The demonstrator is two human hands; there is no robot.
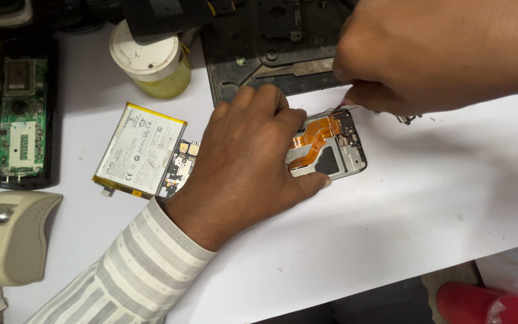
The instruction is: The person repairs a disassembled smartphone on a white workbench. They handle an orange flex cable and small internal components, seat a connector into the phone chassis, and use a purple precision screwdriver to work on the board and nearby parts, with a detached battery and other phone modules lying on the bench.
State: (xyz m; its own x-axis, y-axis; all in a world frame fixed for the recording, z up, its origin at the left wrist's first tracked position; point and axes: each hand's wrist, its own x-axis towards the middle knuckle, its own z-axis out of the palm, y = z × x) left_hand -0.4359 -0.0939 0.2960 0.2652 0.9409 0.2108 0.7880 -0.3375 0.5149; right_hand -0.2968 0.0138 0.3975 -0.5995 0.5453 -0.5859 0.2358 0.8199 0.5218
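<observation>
Fingers of the left hand (244, 162) are spread flat over the opened phone (331, 147), pinning it to the white sheet (391, 228). Left of it a battery (140, 150) lies beside a capped jar (151, 60) — yellowish contents are seen. Right-hand (439, 54) fingertips are pinched on a thin tool at the phone's upper edge — open sheet lies rightward.

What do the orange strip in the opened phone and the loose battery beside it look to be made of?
The orange strip looks like a thin flexible film ribbon, glossy and bent. The battery looks like a foil-wrapped pouch, matt silver-white with yellow edging. The phone frame, under the left hand, seems to be grey metal, though it could be plastic.
</observation>
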